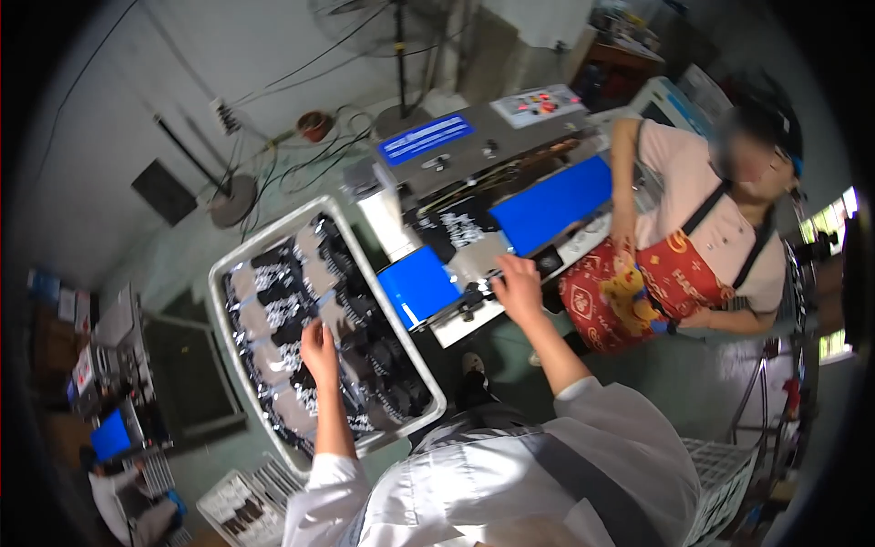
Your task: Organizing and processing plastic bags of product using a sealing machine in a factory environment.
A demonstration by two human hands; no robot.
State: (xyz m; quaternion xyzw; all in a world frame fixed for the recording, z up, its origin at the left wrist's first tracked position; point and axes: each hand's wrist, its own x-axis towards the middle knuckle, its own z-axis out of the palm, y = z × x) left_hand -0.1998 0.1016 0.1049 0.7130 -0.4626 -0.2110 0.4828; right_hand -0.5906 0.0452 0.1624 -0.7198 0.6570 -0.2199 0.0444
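Note:
My left hand [319, 352] is over a pale plastic tub [222, 311] filled with rows of black and grey printed plastic packets [277, 366]. Its fingertips are hidden from me, so I cannot tell whether it grips a packet. To the right, my right hand [521, 288] is at the near edge of a machine's blue conveyor belt [557, 205], fingers slightly spread. Just beyond those fingers, one black and grey packet [465, 229] lies across the gap between the long belt and a shorter blue belt [418, 284]. Whether my fingers touch this packet is unclear.
A co-worker in a red patterned apron [636, 294] stands at the belt's far end. Behind the belt is a machine housing with a control panel [540, 104]. Cables and a stand base [234, 200] occupy the floor beyond the tub. White crates [239, 509] stand behind me.

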